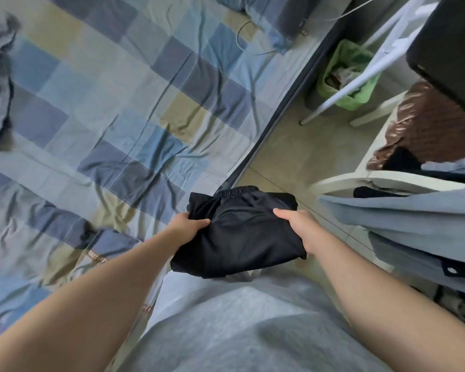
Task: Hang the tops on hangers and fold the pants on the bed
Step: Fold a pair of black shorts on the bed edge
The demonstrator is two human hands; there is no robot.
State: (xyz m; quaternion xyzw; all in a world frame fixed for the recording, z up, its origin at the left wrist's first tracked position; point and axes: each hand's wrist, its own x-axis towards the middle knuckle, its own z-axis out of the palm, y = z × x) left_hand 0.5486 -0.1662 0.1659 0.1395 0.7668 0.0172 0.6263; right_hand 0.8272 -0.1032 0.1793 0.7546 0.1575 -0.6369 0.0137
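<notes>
Both hands (242, 229) grip folded black pants (239, 234) beside bed (105, 103) edge.

Black pants (239, 232); blue-olive checked bedsheet (113, 103); green basket (345, 68)

Nothing reading clearly, small orange lettering (97, 256) showing on the checked sheet (105, 103) left of the black pants (239, 232), more of it lying further left, all blurring beyond reading.
</notes>
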